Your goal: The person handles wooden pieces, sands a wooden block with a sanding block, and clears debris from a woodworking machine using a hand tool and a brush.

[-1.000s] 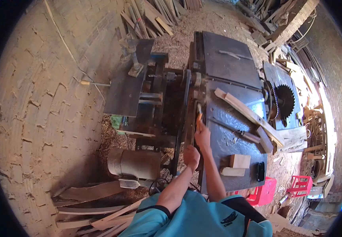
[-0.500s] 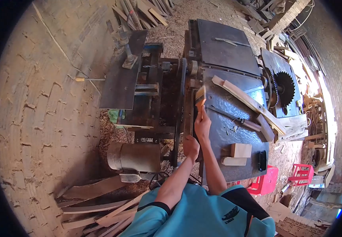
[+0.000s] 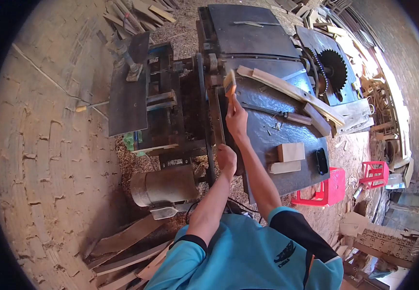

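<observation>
My right hand [image 3: 237,120] is closed round the handle of a flat paintbrush [image 3: 229,86], its pale bristles pointing up and away from me. The brush is over the left edge of the dark metal machine table [image 3: 262,181]. Nearer to me, my left hand [image 3: 227,158] is closed at the lower end of a long narrow brown strip [image 3: 215,113] beside that edge. Whether it grips the strip or the machine edge cannot be seen. Right of my right hand lies a long dark tool with a wooden handle [image 3: 297,118].
Long wooden pieces [image 3: 291,92] and two small blocks [image 3: 291,152] lie on the table, with a black object [image 3: 321,161] beside them. A toothed circular saw blade [image 3: 333,70] stands at right. A motor [image 3: 165,186] sits at lower left; red plastic stools [image 3: 334,186] stand right.
The view has shifted, so the machine appears further left and higher. Both hands stay near the table's left edge, and the brush remains in my right hand, its bristles tilted slightly more left.
</observation>
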`<move>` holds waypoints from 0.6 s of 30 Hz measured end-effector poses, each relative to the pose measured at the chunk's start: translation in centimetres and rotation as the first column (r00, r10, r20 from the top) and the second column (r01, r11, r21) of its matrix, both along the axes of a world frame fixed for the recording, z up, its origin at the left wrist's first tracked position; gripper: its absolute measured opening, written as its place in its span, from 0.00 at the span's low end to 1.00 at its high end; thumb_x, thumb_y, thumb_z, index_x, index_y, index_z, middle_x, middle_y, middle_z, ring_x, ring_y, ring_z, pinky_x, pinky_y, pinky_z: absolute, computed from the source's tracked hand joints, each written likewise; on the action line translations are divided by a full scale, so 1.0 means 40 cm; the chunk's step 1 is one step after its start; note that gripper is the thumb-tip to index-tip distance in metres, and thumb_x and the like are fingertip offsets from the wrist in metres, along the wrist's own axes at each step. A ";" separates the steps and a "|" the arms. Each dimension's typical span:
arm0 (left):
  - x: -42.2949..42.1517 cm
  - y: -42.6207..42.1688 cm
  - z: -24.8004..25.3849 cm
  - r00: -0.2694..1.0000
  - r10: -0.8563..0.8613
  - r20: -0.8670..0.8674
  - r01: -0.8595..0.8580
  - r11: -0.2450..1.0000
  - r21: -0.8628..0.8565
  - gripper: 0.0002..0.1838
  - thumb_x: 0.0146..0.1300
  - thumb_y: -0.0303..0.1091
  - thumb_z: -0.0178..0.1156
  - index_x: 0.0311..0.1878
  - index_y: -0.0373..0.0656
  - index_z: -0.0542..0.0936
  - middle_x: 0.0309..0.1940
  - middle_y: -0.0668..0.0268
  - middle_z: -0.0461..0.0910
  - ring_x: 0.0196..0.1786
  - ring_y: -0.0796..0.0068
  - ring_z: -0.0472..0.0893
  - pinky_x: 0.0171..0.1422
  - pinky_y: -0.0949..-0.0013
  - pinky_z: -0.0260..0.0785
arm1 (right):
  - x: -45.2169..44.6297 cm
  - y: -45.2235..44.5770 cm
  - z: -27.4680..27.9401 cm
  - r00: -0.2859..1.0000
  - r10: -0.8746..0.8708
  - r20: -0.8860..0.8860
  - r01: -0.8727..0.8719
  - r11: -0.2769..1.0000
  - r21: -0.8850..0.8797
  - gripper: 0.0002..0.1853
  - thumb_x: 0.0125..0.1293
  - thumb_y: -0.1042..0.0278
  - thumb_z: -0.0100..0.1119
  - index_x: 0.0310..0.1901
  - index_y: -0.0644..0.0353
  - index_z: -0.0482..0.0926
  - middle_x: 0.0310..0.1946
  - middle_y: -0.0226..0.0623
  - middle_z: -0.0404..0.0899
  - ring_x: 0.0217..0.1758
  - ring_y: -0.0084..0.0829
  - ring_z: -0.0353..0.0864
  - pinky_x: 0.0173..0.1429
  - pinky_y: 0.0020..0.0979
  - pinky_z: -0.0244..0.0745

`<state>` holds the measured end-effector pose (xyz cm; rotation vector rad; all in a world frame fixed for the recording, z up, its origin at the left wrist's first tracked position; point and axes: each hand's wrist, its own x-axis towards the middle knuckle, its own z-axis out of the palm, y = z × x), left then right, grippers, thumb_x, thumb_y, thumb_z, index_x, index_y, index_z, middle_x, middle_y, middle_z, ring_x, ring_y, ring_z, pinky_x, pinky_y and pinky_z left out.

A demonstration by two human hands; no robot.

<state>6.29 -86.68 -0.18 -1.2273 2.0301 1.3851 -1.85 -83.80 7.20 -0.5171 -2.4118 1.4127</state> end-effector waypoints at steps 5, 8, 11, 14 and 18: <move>0.003 -0.006 0.024 1.000 0.009 -0.016 -0.009 1.000 0.003 0.29 0.58 0.46 0.28 0.41 0.30 0.72 0.39 0.40 0.71 0.44 0.42 0.71 0.51 0.50 0.62 | -0.019 0.020 -0.087 0.980 0.148 0.133 -0.155 0.987 0.039 0.15 0.57 0.70 0.47 0.48 0.56 0.71 0.21 0.54 0.72 0.25 0.47 0.75 0.28 0.37 0.67; 0.005 -0.006 0.000 0.999 -0.043 -0.030 0.044 0.999 0.001 0.29 0.58 0.46 0.28 0.40 0.30 0.73 0.39 0.40 0.72 0.44 0.42 0.71 0.50 0.50 0.62 | -0.011 0.002 -0.066 0.996 0.086 0.010 -0.086 0.990 0.109 0.16 0.57 0.70 0.47 0.48 0.56 0.71 0.24 0.53 0.74 0.27 0.46 0.76 0.30 0.36 0.69; 0.003 -0.005 -0.025 0.998 0.032 -0.055 -0.029 0.998 0.056 0.28 0.58 0.46 0.29 0.39 0.31 0.73 0.38 0.41 0.72 0.43 0.42 0.71 0.48 0.50 0.63 | 0.014 -0.016 -0.051 0.994 0.094 -0.054 -0.088 0.990 0.110 0.16 0.57 0.72 0.46 0.49 0.56 0.70 0.30 0.55 0.74 0.38 0.48 0.74 0.36 0.36 0.69; -0.001 -0.013 0.007 1.000 -0.010 0.014 0.010 1.000 -0.013 0.28 0.57 0.46 0.30 0.38 0.32 0.74 0.38 0.43 0.73 0.43 0.42 0.72 0.48 0.50 0.63 | 0.005 -0.001 -0.090 0.987 0.147 0.064 -0.154 0.979 0.133 0.17 0.57 0.73 0.46 0.49 0.57 0.70 0.30 0.54 0.74 0.39 0.49 0.73 0.37 0.34 0.70; 0.023 0.006 -0.081 0.984 -0.078 -0.157 0.069 0.996 -0.062 0.27 0.57 0.46 0.31 0.39 0.34 0.74 0.37 0.45 0.74 0.42 0.43 0.72 0.47 0.50 0.63 | 0.034 -0.031 -0.046 0.999 0.032 -0.021 -0.030 0.998 0.062 0.16 0.58 0.71 0.46 0.49 0.58 0.70 0.29 0.55 0.73 0.36 0.47 0.76 0.34 0.32 0.70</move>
